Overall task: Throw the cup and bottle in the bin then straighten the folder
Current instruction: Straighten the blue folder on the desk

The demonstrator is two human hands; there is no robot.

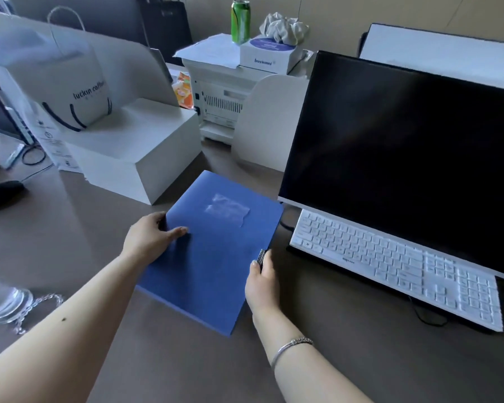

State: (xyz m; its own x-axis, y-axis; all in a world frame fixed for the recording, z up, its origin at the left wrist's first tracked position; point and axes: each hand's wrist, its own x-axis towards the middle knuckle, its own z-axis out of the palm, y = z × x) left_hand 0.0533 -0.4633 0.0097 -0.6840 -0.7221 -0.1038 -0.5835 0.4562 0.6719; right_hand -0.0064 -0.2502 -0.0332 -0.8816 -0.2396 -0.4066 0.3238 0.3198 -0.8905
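Left hand (150, 235) and right hand (261, 282) clasp the blue folder (213, 251) by its edges (lying askew).

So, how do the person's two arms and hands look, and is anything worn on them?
Both forearms are bare, with no sleeves in view. The right hand has a thin silver bracelet around its wrist and a dark patterned ring on one of its fingers. The left hand wears nothing visible, and its fingernails look short and plain.
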